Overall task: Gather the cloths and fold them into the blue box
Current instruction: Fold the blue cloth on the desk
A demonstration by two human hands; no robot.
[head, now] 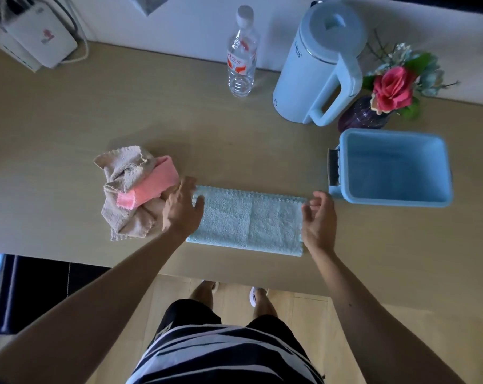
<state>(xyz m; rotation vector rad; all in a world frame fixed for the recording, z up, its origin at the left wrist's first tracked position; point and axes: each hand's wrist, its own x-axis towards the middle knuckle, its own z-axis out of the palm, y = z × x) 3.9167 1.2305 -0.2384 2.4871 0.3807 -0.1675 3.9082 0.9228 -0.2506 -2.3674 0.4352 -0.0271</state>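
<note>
Smoothing a folded light-blue towel (245,220) near the front edge of a wooden table (68,120), with the left hand (180,209) flat on its left end, fingers straight, and the right hand (319,217) at its right end, fingers loosely curled, gripping nothing. Heaped just left: a beige cloth (126,217) and a pink cloth (151,181). Just beyond the right hand: the blue box (392,202). Behind: a water bottle (241,62) and a kettle (317,70).

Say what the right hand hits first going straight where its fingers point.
The right hand points away across bare table, passing just left of the blue box. Probably the pale blue kettle comes first, though it might clip the box's near corner.
</note>
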